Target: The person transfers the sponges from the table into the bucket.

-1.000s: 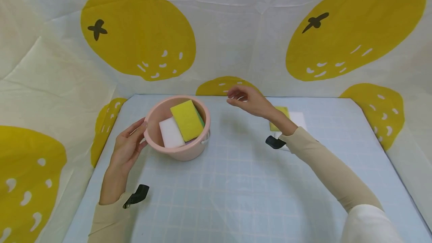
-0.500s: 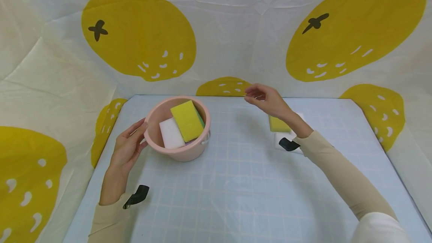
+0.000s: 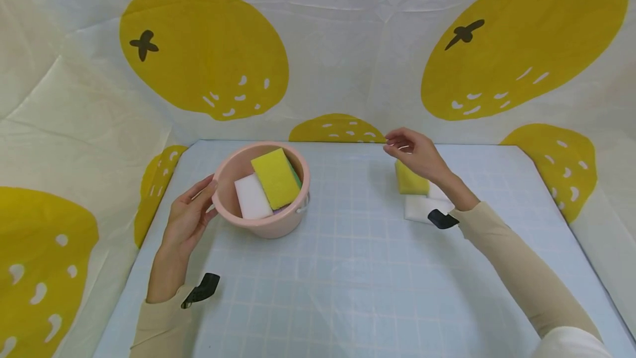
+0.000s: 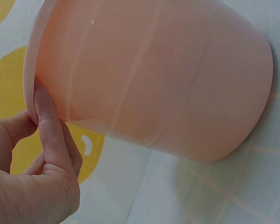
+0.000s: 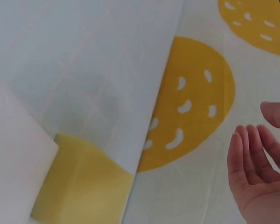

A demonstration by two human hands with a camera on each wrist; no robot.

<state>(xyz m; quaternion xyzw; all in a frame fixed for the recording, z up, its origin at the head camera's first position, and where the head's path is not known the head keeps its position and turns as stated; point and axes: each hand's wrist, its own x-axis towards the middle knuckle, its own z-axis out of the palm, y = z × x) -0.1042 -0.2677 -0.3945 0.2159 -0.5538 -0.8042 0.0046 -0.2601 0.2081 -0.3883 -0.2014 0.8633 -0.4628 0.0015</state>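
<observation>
In the head view, a pink bucket (image 3: 268, 230) stands on the left side of the table. My left hand (image 3: 186, 222) pinches its rim between thumb and fingers, as the left wrist view also shows. Inside the bucket, a yellow sponge (image 3: 275, 178) leans beside a white sponge (image 3: 252, 198); a green edge (image 3: 295, 173) shows behind. My right hand (image 3: 419, 153), fingers loosely bent and holding nothing, hovers over another yellow sponge (image 3: 411, 181). White sponges (image 3: 417, 209) lie just nearer than that one, partly hidden by the right wrist.
A pale blue gridded cloth (image 3: 323, 291) covers the table. Behind it hangs a light curtain (image 3: 355, 59) printed with large yellow fruit. Black wrist camera mounts (image 3: 201, 290) stick out from both sleeves.
My right hand has moved rightward, away from the bucket, until it is above the sponges at the right. The left hand and bucket have stayed in place.
</observation>
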